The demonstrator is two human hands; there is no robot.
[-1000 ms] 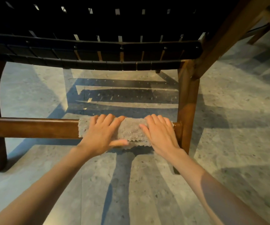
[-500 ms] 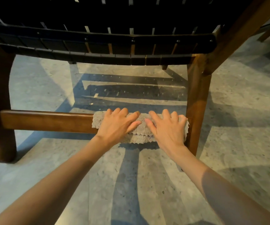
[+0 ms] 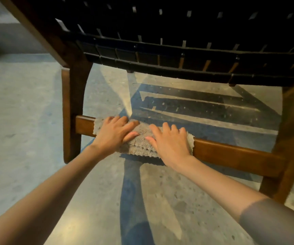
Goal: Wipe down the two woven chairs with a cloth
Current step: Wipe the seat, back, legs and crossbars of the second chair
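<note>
Pressing fluffy grey cloth (image 3: pixel 141 138) onto brown wooden chair rail (image 3: pixel 231 154) with flat, unclenched left hand (image 3: pixel 114 134) and right hand (image 3: pixel 169 141); without grasp, risks sliding off toward 6 o'clock

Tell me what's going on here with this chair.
A person is wiping the low wooden crossbar of a woven chair. The left hand and right hand press side by side on a folded beige cloth draped over the bar, close to the leg at its left end. The rest of the bar, to the right, is uncovered.
</note>
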